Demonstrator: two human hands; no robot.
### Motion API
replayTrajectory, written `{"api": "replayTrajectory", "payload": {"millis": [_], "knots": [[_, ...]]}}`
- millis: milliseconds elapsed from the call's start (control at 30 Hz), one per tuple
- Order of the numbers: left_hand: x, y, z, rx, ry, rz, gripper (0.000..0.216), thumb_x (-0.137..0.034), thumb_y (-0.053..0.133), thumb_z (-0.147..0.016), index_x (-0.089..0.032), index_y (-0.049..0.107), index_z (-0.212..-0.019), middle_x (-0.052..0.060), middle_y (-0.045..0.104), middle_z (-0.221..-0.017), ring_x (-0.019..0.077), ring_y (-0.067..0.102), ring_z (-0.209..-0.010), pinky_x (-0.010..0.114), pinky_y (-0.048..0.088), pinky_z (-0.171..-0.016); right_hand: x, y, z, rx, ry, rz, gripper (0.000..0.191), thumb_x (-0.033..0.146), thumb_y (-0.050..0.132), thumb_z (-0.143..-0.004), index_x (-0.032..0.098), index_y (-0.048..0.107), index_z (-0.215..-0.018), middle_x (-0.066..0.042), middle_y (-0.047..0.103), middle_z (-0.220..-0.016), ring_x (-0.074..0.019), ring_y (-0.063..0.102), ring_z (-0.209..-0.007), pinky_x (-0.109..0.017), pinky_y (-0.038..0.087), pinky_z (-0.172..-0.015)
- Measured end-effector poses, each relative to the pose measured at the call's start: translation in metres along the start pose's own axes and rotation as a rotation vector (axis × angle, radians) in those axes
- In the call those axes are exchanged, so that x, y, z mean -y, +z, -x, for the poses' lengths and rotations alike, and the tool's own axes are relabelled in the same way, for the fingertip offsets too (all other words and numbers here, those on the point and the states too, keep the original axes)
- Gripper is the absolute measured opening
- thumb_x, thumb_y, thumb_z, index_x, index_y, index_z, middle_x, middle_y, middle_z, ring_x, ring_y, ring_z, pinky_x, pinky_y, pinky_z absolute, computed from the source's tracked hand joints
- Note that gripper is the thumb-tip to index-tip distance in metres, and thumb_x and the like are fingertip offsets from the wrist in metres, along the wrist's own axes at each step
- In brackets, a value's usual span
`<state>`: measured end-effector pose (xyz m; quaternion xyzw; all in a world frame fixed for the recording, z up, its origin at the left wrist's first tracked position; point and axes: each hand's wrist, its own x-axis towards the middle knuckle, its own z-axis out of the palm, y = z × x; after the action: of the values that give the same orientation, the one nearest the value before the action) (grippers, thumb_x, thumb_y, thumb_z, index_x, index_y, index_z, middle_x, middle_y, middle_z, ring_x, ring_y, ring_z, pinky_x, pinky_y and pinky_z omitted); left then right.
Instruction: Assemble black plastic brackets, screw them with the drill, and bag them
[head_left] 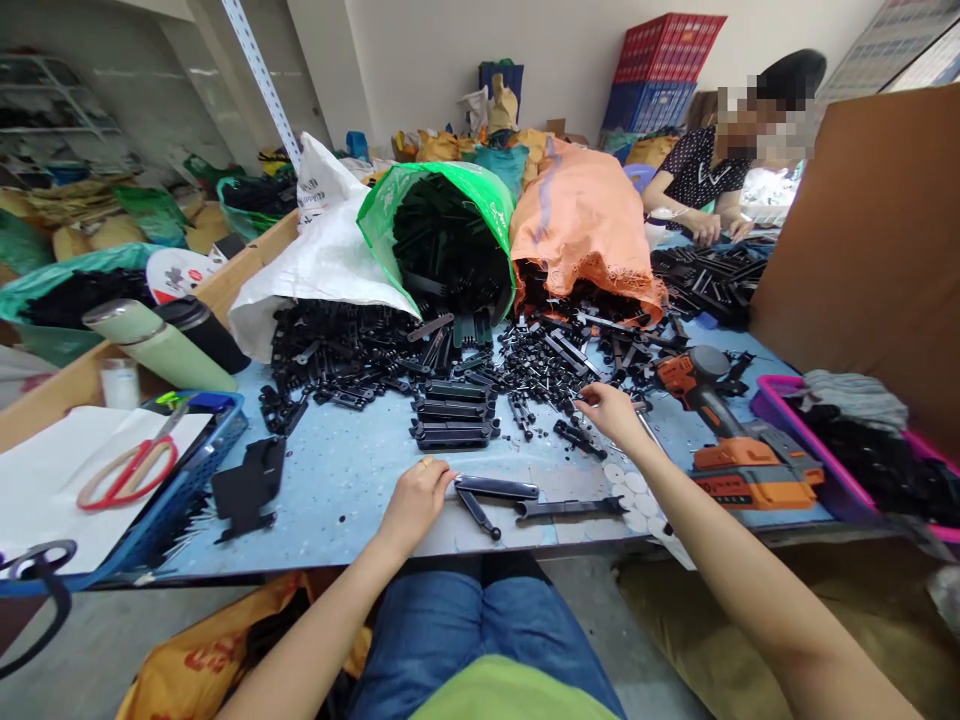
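My left hand [415,502] pinches the left end of a flat black bar [498,487] near the table's front edge. A shorter black rod with a ball tip [480,516] angles down from that same end. To their right lies a black bar with forked ends [571,508]. My right hand [611,413] reaches to the edge of a pile of small dark screws and fittings [534,365]. Its thumb and fingers are closed together; what they hold is too small to make out. Several black bars [454,411] lie stacked in front of the pile.
White [330,262], green [382,215] and orange sacks [581,215] spill black parts at the back. An orange-black power drill [750,470] stands right, beside a pink basket [772,400]. Red scissors [129,475] lie on paper at left. Another person [701,195] works at back right.
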<state>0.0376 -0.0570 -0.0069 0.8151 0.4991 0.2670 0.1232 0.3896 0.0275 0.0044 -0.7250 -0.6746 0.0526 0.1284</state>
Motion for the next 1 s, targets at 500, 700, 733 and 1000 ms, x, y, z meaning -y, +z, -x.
{"api": "replayTrajectory", "payload": {"millis": [500, 700, 733, 1000], "knots": [[0.004, 0.023, 0.003, -0.059, 0.374, -0.109, 0.025, -0.022, 0.036, -0.093, -0.014, 0.058, -0.102, 0.008, 0.065, -0.079, 0.0167, 0.062, -0.078, 0.031, 0.053, -0.072, 0.069, 0.034, 0.119, -0.231, -0.419, -0.677, 0.017, 0.035, 0.056, -0.083, 0.019, 0.061, -0.080, -0.006, 0.063, -0.079, -0.0176, 0.061, -0.078, -0.032, 0.051, -0.071], [0.014, 0.027, -0.001, -0.055, 0.307, -0.029, 0.027, -0.028, 0.038, -0.093, -0.016, 0.060, -0.103, 0.008, 0.067, -0.084, 0.0161, 0.064, -0.078, 0.030, 0.054, -0.074, 0.062, 0.045, 0.123, -0.313, -0.608, -0.439, 0.014, 0.025, 0.048, -0.088, 0.019, 0.061, -0.090, -0.009, 0.064, -0.089, -0.0169, 0.059, -0.082, -0.032, 0.050, -0.072], [0.015, 0.026, -0.002, -0.066, 0.293, -0.022, 0.028, -0.028, 0.038, -0.093, -0.016, 0.060, -0.103, 0.007, 0.067, -0.083, 0.0161, 0.064, -0.078, 0.031, 0.054, -0.074, 0.061, 0.047, 0.124, -0.322, -0.639, -0.404, 0.014, 0.024, 0.048, -0.089, 0.019, 0.061, -0.092, -0.009, 0.064, -0.090, -0.0167, 0.059, -0.082, -0.032, 0.050, -0.072], [-0.036, 0.026, -0.003, 0.037, 0.404, -0.114, 0.039, -0.036, 0.050, -0.086, -0.017, 0.049, -0.120, 0.012, 0.057, -0.119, 0.0266, 0.044, -0.118, 0.047, 0.031, -0.101, 0.052, 0.049, 0.130, -0.279, -0.779, -0.367, 0.023, 0.021, 0.049, -0.088, 0.018, 0.056, -0.110, -0.011, 0.063, -0.102, -0.0177, 0.059, -0.092, -0.034, 0.050, -0.078]]}}
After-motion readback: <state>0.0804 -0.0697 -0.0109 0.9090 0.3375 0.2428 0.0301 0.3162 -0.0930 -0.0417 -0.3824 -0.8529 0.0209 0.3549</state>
